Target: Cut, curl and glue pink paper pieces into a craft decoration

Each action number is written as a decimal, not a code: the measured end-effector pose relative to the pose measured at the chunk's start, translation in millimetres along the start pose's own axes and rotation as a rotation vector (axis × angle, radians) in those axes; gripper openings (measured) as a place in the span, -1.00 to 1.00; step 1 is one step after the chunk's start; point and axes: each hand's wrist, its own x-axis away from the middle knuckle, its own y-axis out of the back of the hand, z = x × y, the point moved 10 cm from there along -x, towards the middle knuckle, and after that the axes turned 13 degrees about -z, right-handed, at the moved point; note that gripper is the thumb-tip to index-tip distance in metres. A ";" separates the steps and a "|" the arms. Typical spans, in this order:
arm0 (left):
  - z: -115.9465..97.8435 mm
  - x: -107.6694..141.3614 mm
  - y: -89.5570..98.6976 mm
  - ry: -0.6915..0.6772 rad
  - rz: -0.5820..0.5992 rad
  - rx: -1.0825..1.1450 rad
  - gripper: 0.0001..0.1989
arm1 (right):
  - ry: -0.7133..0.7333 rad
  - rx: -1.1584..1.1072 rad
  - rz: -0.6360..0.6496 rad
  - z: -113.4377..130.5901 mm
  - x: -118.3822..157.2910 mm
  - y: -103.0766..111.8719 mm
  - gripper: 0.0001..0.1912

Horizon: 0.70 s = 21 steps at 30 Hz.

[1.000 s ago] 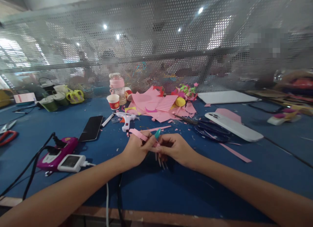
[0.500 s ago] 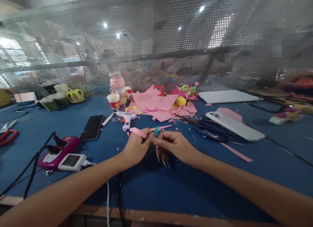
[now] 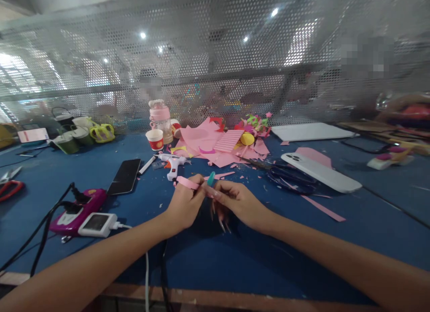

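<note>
My left hand (image 3: 188, 202) is closed in a pinch over the blue table, with a narrow pink paper strip (image 3: 187, 183) looping out above its knuckles. Fingertip to fingertip with it, my right hand (image 3: 240, 200) pinches at what looks like the strip's other part, mostly covered by the fingers. A teal pointed tip (image 3: 211, 178) stands up between the two hands; whether it is a nail or a separate piece I cannot tell. Just beyond my left hand lies a white glue gun (image 3: 173, 165). Dark-handled scissors (image 3: 290, 177) rest past my right hand.
Pink paper sheets (image 3: 201, 137) and scraps are heaped ahead, near a paper cup (image 3: 156, 140) and bottle (image 3: 161, 121). Leftward are a black phone (image 3: 124, 176), a magenta power strip (image 3: 94, 200) with cables, and red-handled scissors (image 3: 11, 188). A white phone (image 3: 320, 173) lies to the right.
The teal tip leans a little further left and the right hand's lower fingers have shifted slightly. Both hands stay together at the paper strip.
</note>
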 end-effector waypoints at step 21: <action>11.0 2.4 -1.4 0.131 -0.045 0.214 -0.75 | -0.032 -0.141 -0.073 -5.6 -3.6 2.3 -0.69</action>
